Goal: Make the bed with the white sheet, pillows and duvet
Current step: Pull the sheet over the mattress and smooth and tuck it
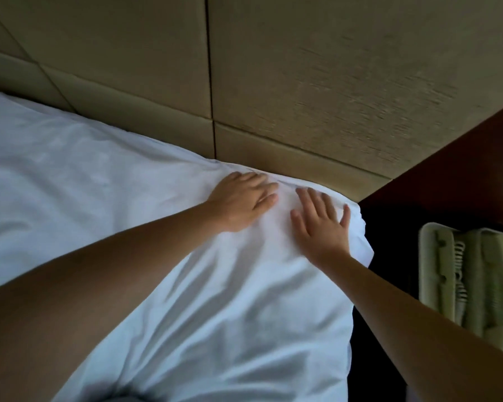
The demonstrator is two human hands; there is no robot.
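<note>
A white sheet [105, 181] covers the bed from the left edge of the view to the bed's right side. It is wrinkled near the corner by the headboard. My left hand [241, 201] lies flat on the sheet close to the headboard, fingers straight and pointing right. My right hand [320, 221] presses flat on the sheet at the bed's corner, fingers spread and pointing toward the headboard. Neither hand holds any cloth. No pillow or duvet is in view.
A beige padded headboard [302, 91] rises directly behind the hands. A dark wooden nightstand [447, 175] stands at the right of the bed, with a cream corded telephone [465, 280] on it. A dark gap runs between bed and nightstand.
</note>
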